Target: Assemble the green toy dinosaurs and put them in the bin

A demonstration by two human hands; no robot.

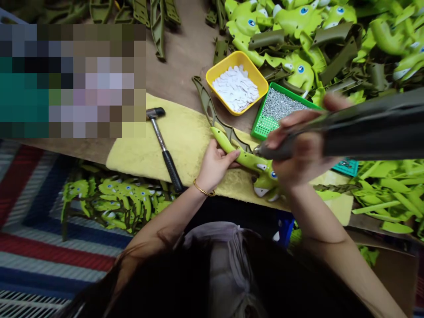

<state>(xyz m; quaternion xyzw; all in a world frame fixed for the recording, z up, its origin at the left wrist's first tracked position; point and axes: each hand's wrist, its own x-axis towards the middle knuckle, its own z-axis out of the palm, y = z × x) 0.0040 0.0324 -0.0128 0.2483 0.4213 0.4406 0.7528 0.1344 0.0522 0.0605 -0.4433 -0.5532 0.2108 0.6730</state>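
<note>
Just right of frame centre, our left hand (214, 164) pinches the green triceratops-headed toy (247, 160) by its slim shaft — likely light, stiff, slick; best held there — while our right hand (300, 164) grips a power screwdriver (361, 130).

From where I stood, I could read no text, label, brand or number on anything. The dark tool (364, 128) looked blurred, and I made out no lettering on it, on the green figure (249, 161) at its tip, on the hammer (161, 140), the yellow bowl (236, 58) or the green basket (265, 126).
</note>
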